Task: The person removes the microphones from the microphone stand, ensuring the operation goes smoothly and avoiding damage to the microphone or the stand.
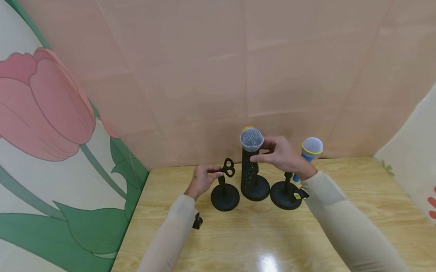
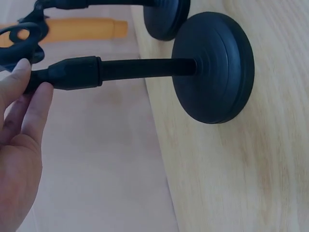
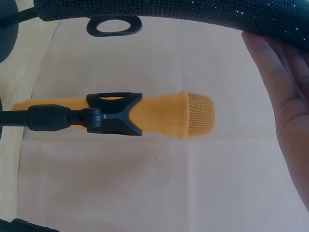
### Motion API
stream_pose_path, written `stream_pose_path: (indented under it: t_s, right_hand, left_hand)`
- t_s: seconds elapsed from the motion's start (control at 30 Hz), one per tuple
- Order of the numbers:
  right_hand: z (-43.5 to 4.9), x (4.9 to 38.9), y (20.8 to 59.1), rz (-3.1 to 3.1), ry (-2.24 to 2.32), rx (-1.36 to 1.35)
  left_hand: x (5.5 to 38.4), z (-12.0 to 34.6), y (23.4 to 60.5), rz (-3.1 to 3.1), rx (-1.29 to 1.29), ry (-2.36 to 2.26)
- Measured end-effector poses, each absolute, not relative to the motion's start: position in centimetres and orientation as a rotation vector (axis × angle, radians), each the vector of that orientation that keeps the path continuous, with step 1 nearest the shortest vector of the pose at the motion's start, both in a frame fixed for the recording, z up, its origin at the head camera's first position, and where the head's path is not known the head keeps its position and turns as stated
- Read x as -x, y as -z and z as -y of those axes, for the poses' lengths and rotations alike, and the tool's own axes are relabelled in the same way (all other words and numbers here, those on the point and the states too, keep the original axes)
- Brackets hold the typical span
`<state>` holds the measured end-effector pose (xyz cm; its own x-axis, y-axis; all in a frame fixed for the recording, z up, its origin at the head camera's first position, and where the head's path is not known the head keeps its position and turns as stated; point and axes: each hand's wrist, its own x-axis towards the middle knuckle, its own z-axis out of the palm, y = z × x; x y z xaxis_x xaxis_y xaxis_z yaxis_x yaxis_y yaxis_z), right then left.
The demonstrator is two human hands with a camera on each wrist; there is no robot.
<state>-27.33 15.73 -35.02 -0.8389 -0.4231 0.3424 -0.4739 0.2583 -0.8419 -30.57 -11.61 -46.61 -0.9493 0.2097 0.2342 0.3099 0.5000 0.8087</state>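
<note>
My left hand (image 1: pixel 201 180) pinches the upper end of the left black microphone stand (image 1: pixel 224 198), just below its ring-shaped clip (image 1: pixel 228 167). In the left wrist view the thumb and fingers meet on that stand's neck (image 2: pixel 75 72). A black sparkly microphone (image 1: pixel 248 173) with a silver mesh head (image 1: pixel 252 139) is held upright in my right hand (image 1: pixel 281 154), in front of the middle stand (image 1: pixel 260 191). In the right wrist view the fingers lie against the sparkly handle (image 3: pixel 193 10); the thumb is hidden. Behind it, an orange microphone (image 3: pixel 161 116) sits in a stand's clip (image 3: pixel 113 126).
On the right, a blue microphone with a white head (image 1: pixel 312 145) stands at the right black stand (image 1: pixel 285 198), partly behind my right wrist. All stands rest on a wooden table (image 1: pixel 237 240) near its back edge, before a pinkish sheet (image 1: pixel 201 80).
</note>
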Motion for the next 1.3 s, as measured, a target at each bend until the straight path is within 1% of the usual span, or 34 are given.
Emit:
stream_pose_path:
  t_s: [0.33,0.63,0.93,1.3]
  right_hand:
    - [-15.5,27.3,36.6,2.438,-1.685,-0.881]
    - [-15.2,27.1,38.2,2.382,-1.776,-0.890]
    - [-15.3,26.8,40.1,2.455,-1.790,-0.790]
    - [-15.1,26.5,42.6,2.437,-1.864,-0.783]
  left_hand:
    - [31.3,11.8,46.7,2.588,0.436,1.422]
    - [32.0,11.6,46.1,2.604,0.337,1.519]
    - [32.7,11.7,46.0,2.617,0.287,1.537]
    - [33.3,11.3,46.2,2.575,0.272,1.579]
